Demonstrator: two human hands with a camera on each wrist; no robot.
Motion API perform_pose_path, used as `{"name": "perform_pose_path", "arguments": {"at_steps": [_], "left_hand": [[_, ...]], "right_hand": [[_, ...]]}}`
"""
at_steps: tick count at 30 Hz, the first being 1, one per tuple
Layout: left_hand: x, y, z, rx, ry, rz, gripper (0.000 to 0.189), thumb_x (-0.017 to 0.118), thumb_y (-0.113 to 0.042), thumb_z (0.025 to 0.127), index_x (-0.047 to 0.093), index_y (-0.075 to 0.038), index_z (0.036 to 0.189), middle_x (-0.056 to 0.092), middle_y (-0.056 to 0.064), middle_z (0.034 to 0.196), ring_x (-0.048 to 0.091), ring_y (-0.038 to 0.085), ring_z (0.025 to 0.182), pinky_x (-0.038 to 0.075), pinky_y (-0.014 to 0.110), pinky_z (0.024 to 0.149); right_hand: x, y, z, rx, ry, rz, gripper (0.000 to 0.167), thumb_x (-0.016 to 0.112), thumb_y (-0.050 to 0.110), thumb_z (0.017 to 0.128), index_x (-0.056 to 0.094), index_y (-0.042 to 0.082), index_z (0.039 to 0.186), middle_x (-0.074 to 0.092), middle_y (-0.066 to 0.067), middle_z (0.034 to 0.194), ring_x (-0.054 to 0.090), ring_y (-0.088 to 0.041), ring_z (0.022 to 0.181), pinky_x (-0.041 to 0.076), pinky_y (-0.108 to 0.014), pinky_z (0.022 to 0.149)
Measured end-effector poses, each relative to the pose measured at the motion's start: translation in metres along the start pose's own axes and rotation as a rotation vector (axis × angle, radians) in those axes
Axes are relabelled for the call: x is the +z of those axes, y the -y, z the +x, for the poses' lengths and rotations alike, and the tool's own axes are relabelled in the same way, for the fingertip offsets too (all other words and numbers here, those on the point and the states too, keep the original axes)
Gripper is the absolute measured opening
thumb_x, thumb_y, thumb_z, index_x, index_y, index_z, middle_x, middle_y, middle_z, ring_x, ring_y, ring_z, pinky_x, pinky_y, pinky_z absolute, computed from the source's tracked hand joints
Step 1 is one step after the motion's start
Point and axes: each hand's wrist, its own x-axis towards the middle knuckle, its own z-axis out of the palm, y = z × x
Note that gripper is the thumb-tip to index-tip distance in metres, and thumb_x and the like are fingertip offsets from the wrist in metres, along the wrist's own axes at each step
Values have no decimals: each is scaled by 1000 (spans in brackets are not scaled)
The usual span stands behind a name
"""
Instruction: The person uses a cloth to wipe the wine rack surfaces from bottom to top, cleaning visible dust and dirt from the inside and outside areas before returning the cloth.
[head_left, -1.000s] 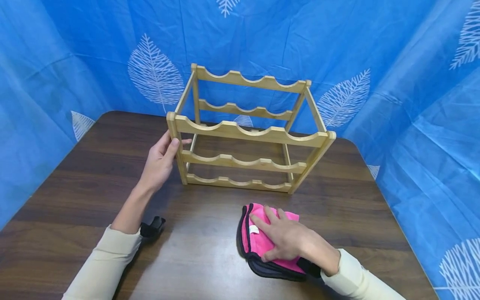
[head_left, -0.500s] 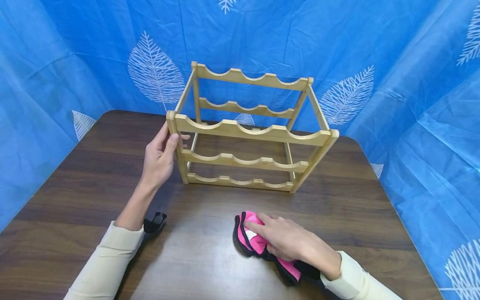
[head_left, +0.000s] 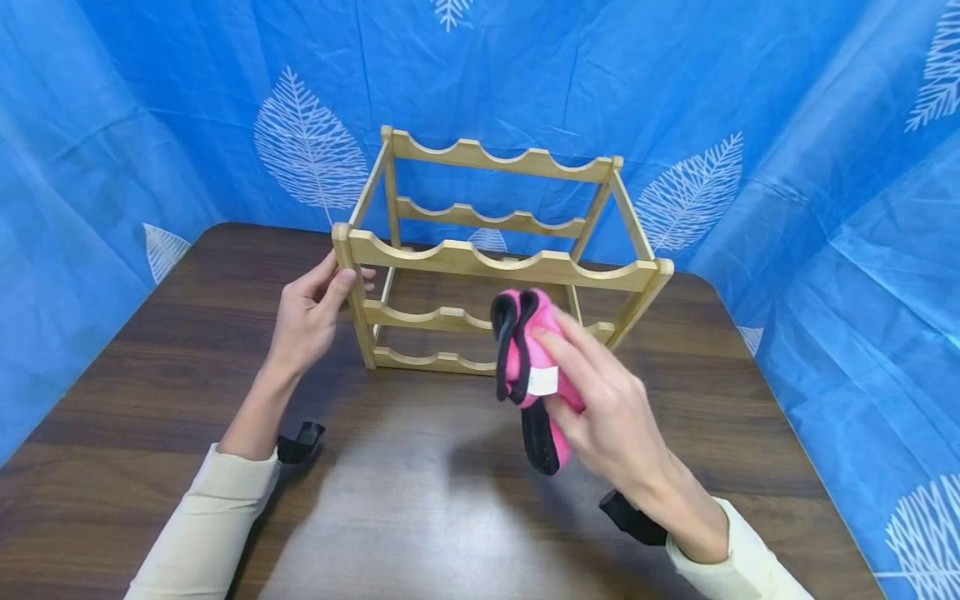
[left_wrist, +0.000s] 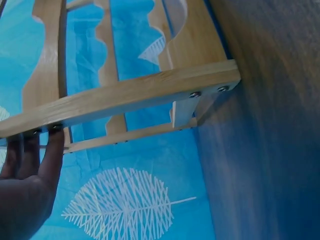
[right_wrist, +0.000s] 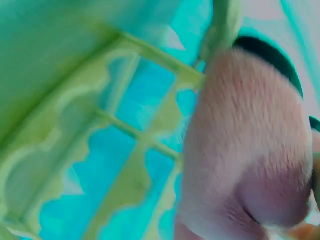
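Note:
A wooden rack (head_left: 487, 260) with scalloped rails stands on the table. My left hand (head_left: 303, 321) grips its front left post, thumb in front and fingers behind. In the left wrist view, the fingers of that hand (left_wrist: 30, 195) reach the underside of the wooden post (left_wrist: 125, 95). Raised over the table, my right hand (head_left: 607, 400) pinches a folded pink cloth (head_left: 551, 333) with black edging and a white label. The cloth overlaps the rack's lower front rails in the head view. Close up in the right wrist view, the cloth (right_wrist: 245, 130) looks fuzzy.
The dark wood table (head_left: 405, 467) has rounded far corners. Behind and beside it hangs a blue curtain (head_left: 510, 75) with white leaf prints. Black straps sit around both wrists, the right strap (head_left: 630, 518) near the cream sleeve.
My right hand, flat on the pink cloth before, has bunched it, gripped it and lifted it off the table toward the rack. The left hand stays at the rack's post.

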Motion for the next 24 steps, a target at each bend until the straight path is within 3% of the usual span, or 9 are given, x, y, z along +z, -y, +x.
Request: {"name": "perform_pose_path", "arguments": {"at_steps": [3, 7, 14, 24], "left_hand": [[-2, -2, 1, -38, 21, 11, 39, 49, -18, 105, 53, -14, 144, 70, 13, 103, 68, 14, 93, 56, 25, 79], [-4, -3, 1, -44, 38, 31, 38, 48, -19, 105, 56, -11, 141, 68, 13, 99, 67, 15, 91, 56, 24, 78], [-6, 0, 1, -26, 48, 28, 38, 45, -18, 106, 55, -10, 142, 65, 19, 95, 66, 14, 88, 56, 24, 79], [-4, 4, 2, -6, 50, 22, 38, 45, -17, 106, 54, -12, 143, 64, 16, 93, 66, 15, 86, 57, 26, 79]], "right_hand": [[-15, 1, 14, 28, -217, -21, 49, 70, 0, 78, 63, 0, 127, 56, -19, 137, 58, -37, 117, 49, -43, 98], [-29, -7, 27, 107, -352, -92, 49, 75, 1, 79, 63, 1, 127, 56, -18, 136, 57, -36, 117, 49, -43, 98], [-27, -28, 31, 184, -326, -199, 53, 78, 2, 80, 61, 4, 131, 56, -16, 138, 55, -37, 120, 48, -60, 92], [-20, -34, 33, 197, -226, -249, 62, 81, 8, 81, 56, 4, 138, 52, -16, 142, 51, -39, 124, 43, -59, 100]]}}
